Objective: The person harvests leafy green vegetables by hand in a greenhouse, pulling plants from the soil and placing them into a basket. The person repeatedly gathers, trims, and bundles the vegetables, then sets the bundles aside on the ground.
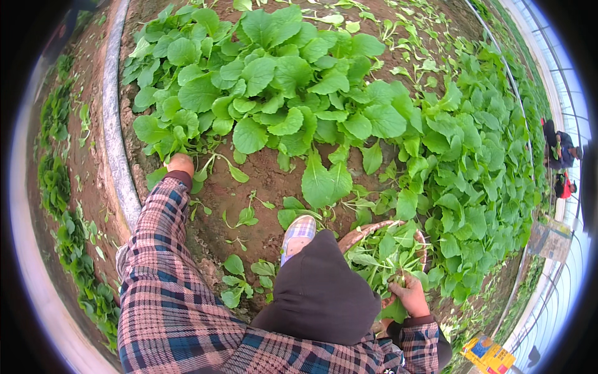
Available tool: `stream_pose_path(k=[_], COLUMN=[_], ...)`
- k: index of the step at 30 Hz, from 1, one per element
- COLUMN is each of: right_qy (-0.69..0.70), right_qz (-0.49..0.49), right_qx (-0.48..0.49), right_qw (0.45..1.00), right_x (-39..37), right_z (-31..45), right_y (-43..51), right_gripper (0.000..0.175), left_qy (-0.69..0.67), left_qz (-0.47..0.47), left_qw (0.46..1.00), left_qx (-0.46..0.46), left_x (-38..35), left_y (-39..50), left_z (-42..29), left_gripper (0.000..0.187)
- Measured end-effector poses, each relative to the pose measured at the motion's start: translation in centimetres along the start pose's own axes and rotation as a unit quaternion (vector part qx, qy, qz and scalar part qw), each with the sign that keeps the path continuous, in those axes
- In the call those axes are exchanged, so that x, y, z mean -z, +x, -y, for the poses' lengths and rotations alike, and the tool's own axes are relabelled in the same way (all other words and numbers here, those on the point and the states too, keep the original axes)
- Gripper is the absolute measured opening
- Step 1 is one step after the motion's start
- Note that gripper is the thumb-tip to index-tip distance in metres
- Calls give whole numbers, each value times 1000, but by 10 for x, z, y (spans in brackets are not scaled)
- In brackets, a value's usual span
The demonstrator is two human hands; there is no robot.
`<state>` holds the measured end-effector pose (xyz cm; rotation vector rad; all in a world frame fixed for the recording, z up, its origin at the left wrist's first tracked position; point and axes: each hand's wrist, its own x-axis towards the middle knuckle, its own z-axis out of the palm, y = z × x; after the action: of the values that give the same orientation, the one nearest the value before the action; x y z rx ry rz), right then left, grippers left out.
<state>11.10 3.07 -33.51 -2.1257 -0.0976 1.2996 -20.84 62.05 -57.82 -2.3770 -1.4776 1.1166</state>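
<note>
My left hand (180,163) reaches to the left edge of a patch of broad-leaved greens (275,79). Leaves cover its fingers, so its grip is hidden. At lower right, my right hand (411,295) pinches a small leafy green plant (396,310) by its stem, over the near rim of a round basket (357,237). Loose pulled greens (380,252) fill the basket, which stands on the soil just right of my bent knee (327,290).
A pale hose or pipe (114,93) runs along the bed's left side. Dense greens (467,187) grow at right, and scattered seedlings (245,217) lie on the soil. Two people (563,152) work far right near the greenhouse wall. A yellow printed box (488,355) stands lower right.
</note>
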Motion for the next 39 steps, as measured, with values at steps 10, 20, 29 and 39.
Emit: stream_pose_path(k=[10,20,29,39], right_qy=[68,213,303,510], right_qz=[-15,-97,-199,-217], right_qx=[40,222,384,415], right_qw=[997,946,849,721], right_x=[11,36,56,77], right_z=[-11,2,6,-28], right_y=[-12,-60,-120,-139], right_gripper=[29,13,12,25], left_qy=[-263,-541,-452,-376], left_qz=[-58,-73,-24,-34], left_qw=[962,781,631,502], left_qx=[-36,-304,-630,-779], left_x=[44,178,367,330], left_y=[-99,-197,-399,-553], left_z=[-52,-119,-200,-326], left_gripper=[35,67,42,52])
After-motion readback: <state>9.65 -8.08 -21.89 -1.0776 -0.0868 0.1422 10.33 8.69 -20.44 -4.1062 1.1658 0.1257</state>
